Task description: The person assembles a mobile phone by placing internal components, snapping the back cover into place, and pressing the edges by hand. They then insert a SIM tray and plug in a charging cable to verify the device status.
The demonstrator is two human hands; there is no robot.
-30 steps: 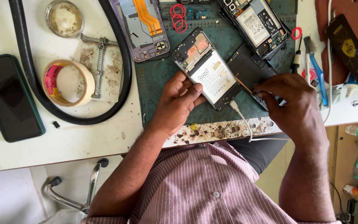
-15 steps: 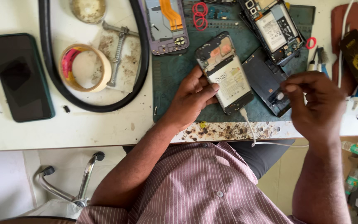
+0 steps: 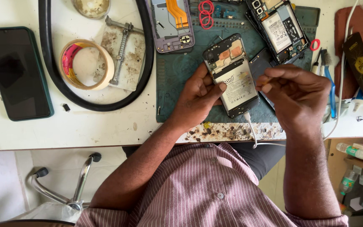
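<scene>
An opened phone [image 3: 231,73] with its back off and its battery showing lies on a green work mat [image 3: 177,73], with a white cable [image 3: 251,130] plugged into its near end. My left hand [image 3: 198,96] holds the phone's left side, thumb on the battery edge. My right hand [image 3: 299,94] hovers just right of the phone, fingers pinched on a thin stick-like tool [image 3: 266,82] that is mostly hidden. A dark back cover [image 3: 260,65] lies under my right hand.
Other opened phones lie at the mat's far side [image 3: 171,23] [image 3: 280,27]. A tape roll [image 3: 87,63], black hose loop [image 3: 47,59], metal clamp [image 3: 120,46] and a dark intact phone [image 3: 17,71] lie left. Brushes [image 3: 328,80] and a dark packet [image 3: 360,67] lie right.
My right hand has lifted off the dark cover and drawn up beside the phone with its fingers pinched. My left hand stays on the phone. The camera view has shifted.
</scene>
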